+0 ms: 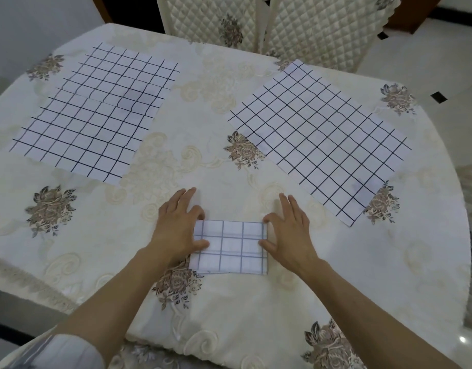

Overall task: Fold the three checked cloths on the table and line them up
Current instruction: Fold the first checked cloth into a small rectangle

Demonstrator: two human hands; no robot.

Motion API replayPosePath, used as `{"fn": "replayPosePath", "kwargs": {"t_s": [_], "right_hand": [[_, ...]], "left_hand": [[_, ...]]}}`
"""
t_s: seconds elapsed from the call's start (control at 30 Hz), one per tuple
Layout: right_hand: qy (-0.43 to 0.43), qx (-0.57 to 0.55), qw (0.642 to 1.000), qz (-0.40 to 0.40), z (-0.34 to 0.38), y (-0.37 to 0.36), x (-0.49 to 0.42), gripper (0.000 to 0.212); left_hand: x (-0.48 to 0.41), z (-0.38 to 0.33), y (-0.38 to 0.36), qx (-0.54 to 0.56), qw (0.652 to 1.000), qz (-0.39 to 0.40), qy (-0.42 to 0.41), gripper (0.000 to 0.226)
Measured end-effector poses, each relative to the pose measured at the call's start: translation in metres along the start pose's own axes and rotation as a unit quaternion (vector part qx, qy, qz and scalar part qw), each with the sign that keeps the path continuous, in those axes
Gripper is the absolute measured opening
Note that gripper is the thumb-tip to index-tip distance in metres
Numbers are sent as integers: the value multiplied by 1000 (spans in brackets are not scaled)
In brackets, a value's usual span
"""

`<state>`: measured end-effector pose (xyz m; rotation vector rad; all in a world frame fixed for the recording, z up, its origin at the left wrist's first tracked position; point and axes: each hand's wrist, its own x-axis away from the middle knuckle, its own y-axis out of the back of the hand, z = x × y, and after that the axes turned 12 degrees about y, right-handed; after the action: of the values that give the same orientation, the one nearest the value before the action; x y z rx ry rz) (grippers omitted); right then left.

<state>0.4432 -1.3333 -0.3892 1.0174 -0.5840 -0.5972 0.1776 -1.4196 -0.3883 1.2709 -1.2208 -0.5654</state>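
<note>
A small folded checked cloth (230, 247) lies flat near the table's front edge, between my hands. My left hand (177, 225) rests against its left edge, thumb on the cloth, fingers spread. My right hand (289, 227) touches its right edge the same way. Neither hand grips it. Two more white cloths with dark grid lines lie spread flat: one at the back left (93, 110), one at the right (325, 139), turned at an angle.
The round table (202, 161) wears a cream tablecloth with embroidered brown flowers. Two quilted cream chairs (309, 25) stand behind the far edge. The table's curved right edge (466, 235) drops to a pale tiled floor.
</note>
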Motion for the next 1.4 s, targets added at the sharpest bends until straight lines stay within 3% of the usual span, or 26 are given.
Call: {"fn": "replayPosePath", "kwargs": {"t_s": [0.17,0.37,0.53,0.77,0.87,1.1,1.23,1.4], "right_hand": [[-12,-9,1000,24,0,1,-10,41],[13,-75,997,5,-1,0,-11,28],[16,-103,993,-53,6,1,6,4],[-64,-222,960,-157,27,26,63,12],[-78,-223,947,-216,34,32,101,13],[-132,-241,922,-273,44,44,184,6],[-162,-281,903,-282,43,43,220,11],[-207,-302,899,-240,33,35,242,18]], "left_hand": [[-18,-11,7,-35,998,50,-29,47],[-9,-12,8,81,995,16,-55,5],[15,-3,17,161,983,-42,-74,6],[59,-6,37,268,955,-67,-105,14],[79,-17,38,298,944,-63,-124,12],[121,-51,31,286,937,-44,-197,12],[143,-68,23,286,934,-19,-214,8],[156,-85,8,278,943,47,-175,8]]}}
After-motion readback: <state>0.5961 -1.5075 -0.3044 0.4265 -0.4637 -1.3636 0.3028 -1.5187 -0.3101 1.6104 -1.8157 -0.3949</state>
